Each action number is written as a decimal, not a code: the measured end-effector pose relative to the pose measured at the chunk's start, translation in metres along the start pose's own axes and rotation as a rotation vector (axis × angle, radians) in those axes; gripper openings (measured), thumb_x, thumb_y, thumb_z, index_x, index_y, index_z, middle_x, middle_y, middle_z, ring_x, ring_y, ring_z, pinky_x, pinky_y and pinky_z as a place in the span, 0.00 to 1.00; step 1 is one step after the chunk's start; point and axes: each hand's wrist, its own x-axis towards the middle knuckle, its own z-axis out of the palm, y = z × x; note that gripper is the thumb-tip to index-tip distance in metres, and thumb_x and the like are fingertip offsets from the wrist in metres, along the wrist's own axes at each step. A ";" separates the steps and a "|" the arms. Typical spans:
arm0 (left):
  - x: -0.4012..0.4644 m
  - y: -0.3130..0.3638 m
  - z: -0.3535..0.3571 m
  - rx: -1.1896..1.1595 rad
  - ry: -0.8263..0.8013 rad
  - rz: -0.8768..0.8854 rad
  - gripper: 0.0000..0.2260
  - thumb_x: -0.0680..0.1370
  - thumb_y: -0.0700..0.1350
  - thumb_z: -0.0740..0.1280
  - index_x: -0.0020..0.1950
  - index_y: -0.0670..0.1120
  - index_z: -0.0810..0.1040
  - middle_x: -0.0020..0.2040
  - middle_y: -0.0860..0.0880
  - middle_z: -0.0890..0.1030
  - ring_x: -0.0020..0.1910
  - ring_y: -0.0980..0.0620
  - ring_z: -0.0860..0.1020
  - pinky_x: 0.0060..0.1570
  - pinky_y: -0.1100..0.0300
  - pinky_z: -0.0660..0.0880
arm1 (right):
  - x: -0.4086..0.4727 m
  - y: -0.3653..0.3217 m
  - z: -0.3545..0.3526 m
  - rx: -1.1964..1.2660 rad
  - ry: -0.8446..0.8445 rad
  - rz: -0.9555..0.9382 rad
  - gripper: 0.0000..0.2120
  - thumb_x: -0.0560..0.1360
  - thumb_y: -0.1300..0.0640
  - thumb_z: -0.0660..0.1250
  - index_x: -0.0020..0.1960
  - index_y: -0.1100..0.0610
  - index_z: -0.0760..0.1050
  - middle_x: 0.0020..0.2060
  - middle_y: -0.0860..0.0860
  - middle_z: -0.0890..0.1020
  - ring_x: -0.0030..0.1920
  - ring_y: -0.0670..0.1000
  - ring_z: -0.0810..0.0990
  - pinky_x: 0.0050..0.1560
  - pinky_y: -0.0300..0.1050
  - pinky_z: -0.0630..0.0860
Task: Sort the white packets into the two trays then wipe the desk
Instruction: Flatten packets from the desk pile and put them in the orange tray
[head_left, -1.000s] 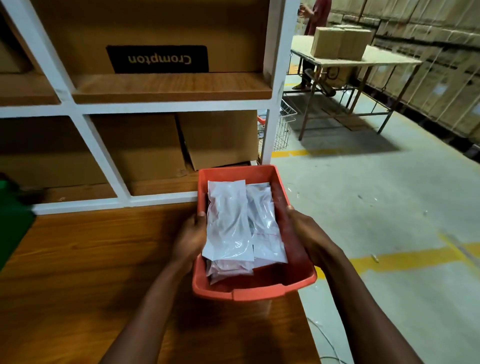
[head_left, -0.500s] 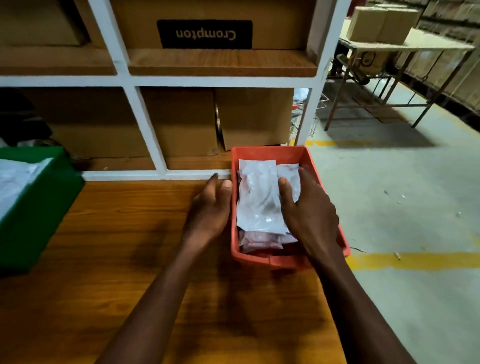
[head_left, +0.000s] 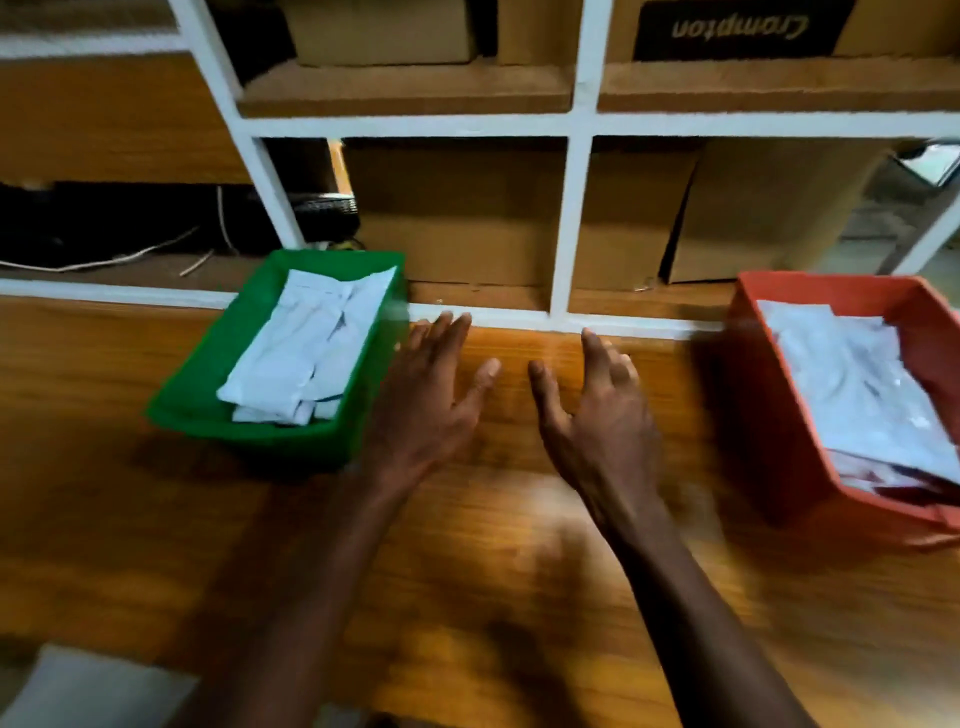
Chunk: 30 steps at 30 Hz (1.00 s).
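Observation:
A green tray (head_left: 208, 384) with white packets (head_left: 306, 348) stacked in it sits on the wooden desk (head_left: 493, 597) at the left. At the right edge stands an orange tray (head_left: 769, 415) holding more white packets (head_left: 857, 395). My left hand (head_left: 431, 405) hovers over the desk just right of the green tray, fingers spread and empty. My right hand (head_left: 597, 415) is beside it, fingers straight, holding nothing, well left of the orange tray.
A white-framed shelf (head_left: 571, 228) with cardboard boxes (head_left: 457, 218) rises behind the desk. Cables lie in the dark left compartment (head_left: 130, 228). A pale, blurred thing (head_left: 88, 691) lies at the desk's near left corner.
Both hands have left the orange tray and moved left to the middle of the desk. The view has swung left, bringing the green tray fully into sight.

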 end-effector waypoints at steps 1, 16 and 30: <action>0.001 -0.030 -0.014 0.012 0.001 -0.003 0.31 0.79 0.66 0.50 0.80 0.55 0.54 0.81 0.53 0.54 0.80 0.51 0.50 0.76 0.49 0.48 | -0.004 -0.026 0.019 0.011 -0.027 0.010 0.35 0.79 0.30 0.51 0.79 0.50 0.58 0.75 0.57 0.68 0.76 0.59 0.65 0.70 0.60 0.69; 0.079 -0.311 -0.114 -0.171 -0.154 -0.396 0.31 0.80 0.68 0.53 0.80 0.57 0.55 0.79 0.46 0.62 0.76 0.40 0.63 0.72 0.45 0.62 | 0.061 -0.189 0.185 0.119 -0.322 0.300 0.40 0.79 0.29 0.49 0.76 0.59 0.61 0.70 0.64 0.72 0.68 0.66 0.72 0.64 0.59 0.70; 0.087 -0.277 -0.085 -0.763 -0.177 -0.428 0.18 0.84 0.56 0.56 0.57 0.48 0.81 0.55 0.46 0.84 0.55 0.44 0.82 0.61 0.44 0.76 | 0.074 -0.148 0.170 0.618 -0.319 0.451 0.28 0.80 0.38 0.54 0.51 0.60 0.81 0.49 0.60 0.85 0.53 0.65 0.83 0.57 0.65 0.79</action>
